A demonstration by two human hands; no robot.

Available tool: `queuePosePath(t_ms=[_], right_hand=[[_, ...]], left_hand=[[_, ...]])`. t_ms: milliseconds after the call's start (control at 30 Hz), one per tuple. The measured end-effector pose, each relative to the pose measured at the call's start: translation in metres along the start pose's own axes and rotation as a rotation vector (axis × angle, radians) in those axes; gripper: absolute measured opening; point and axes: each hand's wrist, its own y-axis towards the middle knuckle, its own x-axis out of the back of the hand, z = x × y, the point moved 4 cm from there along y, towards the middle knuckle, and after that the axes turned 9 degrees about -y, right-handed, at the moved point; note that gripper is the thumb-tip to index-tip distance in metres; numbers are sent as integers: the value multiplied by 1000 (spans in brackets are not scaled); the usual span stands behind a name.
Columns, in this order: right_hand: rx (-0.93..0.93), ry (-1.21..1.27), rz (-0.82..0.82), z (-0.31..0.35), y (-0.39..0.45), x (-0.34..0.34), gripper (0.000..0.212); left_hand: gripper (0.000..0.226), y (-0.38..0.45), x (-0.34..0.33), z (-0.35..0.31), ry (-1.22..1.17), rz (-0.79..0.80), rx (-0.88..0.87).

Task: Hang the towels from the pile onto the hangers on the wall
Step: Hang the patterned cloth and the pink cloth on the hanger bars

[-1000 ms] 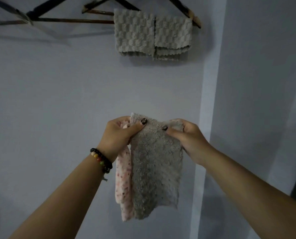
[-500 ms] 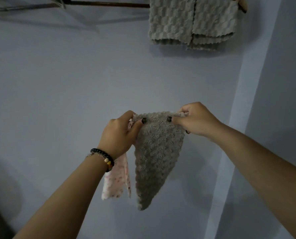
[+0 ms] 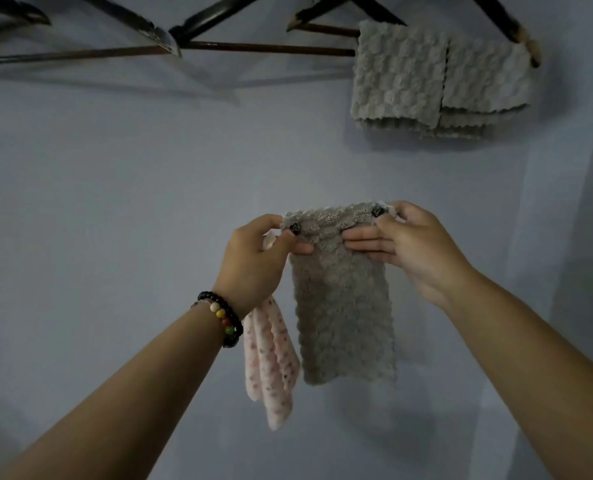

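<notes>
Before a plain bluish wall (image 3: 115, 202), a grey textured towel (image 3: 343, 306) hangs flat from its top edge, pinched at the two upper corners by the left hand (image 3: 257, 261) and right hand (image 3: 412, 247), thumbs in front. The left hand also grips a pink speckled cloth (image 3: 269, 358). Above, dark hangers (image 3: 219, 46) carry folded grey towels (image 3: 423, 77), possibly two. Bare wall separates them; a wall corner (image 3: 530, 237) lies right.
</notes>
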Motion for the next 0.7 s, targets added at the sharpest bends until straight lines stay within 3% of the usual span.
queuePosePath(t_ms=[167, 433, 700], right_hand=[[242, 52, -142, 12, 16, -5, 7], [626, -429, -157, 38, 55, 6, 53], [802, -501, -171, 72, 117, 39, 73]], left_hand=[[18, 31, 8, -12, -117, -67, -71], [10, 89, 0, -50, -271, -106, -158], [18, 161, 5, -68, -146, -175, -137]])
